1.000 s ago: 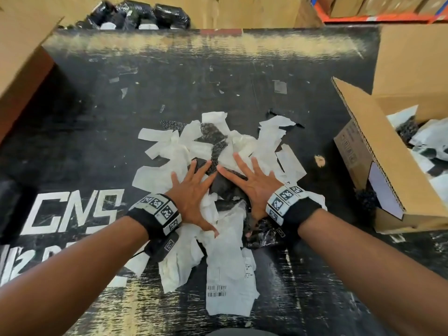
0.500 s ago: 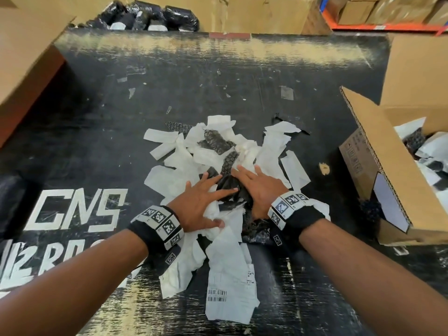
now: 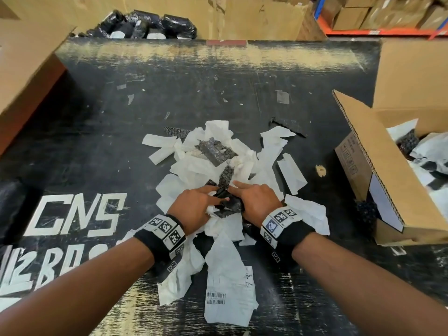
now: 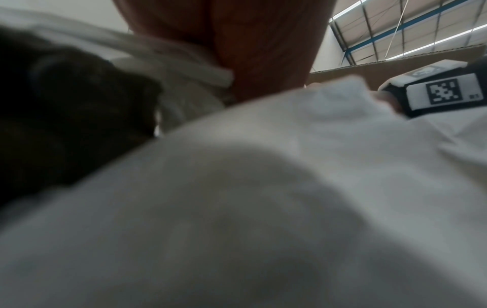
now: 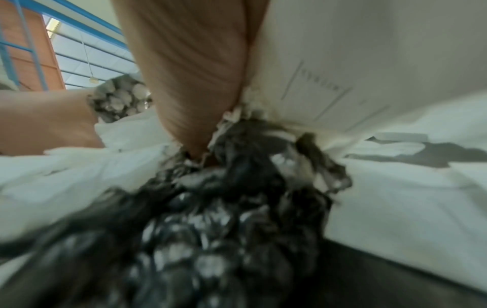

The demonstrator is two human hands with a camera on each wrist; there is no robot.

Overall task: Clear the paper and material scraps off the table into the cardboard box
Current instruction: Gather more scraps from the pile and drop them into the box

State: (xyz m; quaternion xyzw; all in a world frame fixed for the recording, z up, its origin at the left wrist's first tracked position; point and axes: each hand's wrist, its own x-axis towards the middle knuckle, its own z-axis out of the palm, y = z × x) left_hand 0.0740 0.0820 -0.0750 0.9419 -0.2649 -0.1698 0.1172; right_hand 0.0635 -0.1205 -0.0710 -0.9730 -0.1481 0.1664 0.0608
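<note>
1. Both hands are bunching the middle of the scrap pile (image 3: 218, 170) on the black counter (image 3: 97, 132). Left hand (image 3: 194, 209) and right hand (image 3: 254, 202) have their fingers curled in toward each other, each pinching a wad of black bubble wrap (image 3: 229, 204) mixed with white paper (right wrist view shows the wrap crumpled right against the palm).
2. The box (image 3: 378, 170) sits at the counter's right edge, flap open, some scraps already inside.
3. Most of the pile isn't caught in the grip: strips (image 3: 158, 141) fan out on the far side, and a barcoded sheet (image 3: 229, 292) lies nearer the person.
4. Likely trouble: lifting now probably leaves loose strips behind or sheds them on the way over, since only the centre is held.
5. The open flap could snag a trailing piece and dump it on the counter just short of the box.
</note>
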